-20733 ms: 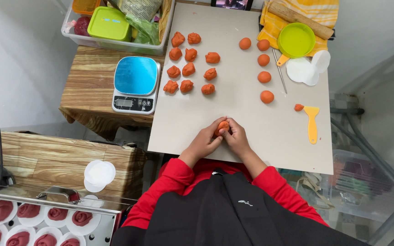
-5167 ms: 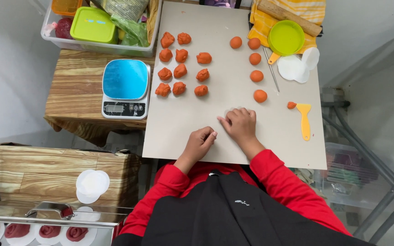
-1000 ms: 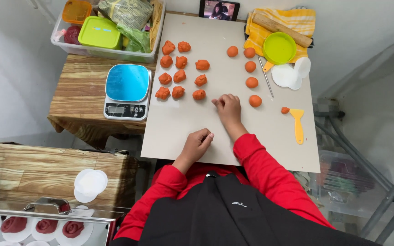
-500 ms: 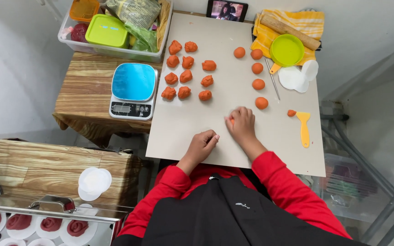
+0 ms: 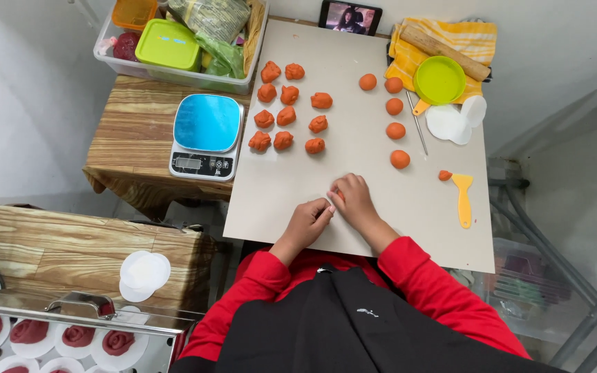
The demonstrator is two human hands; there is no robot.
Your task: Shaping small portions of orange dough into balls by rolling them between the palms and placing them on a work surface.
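Orange dough piece [image 5: 340, 197] is now lying under the right hand [image 5: 355, 200], fingers curling over it on the grey board [image 5: 381, 228] after the reach outward, while the left hand [image 5: 309, 220] is resting beside, fingers loosely bent, holding nothing.

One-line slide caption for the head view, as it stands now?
Right hand presses an orange dough piece on the grey board, left hand alongside.
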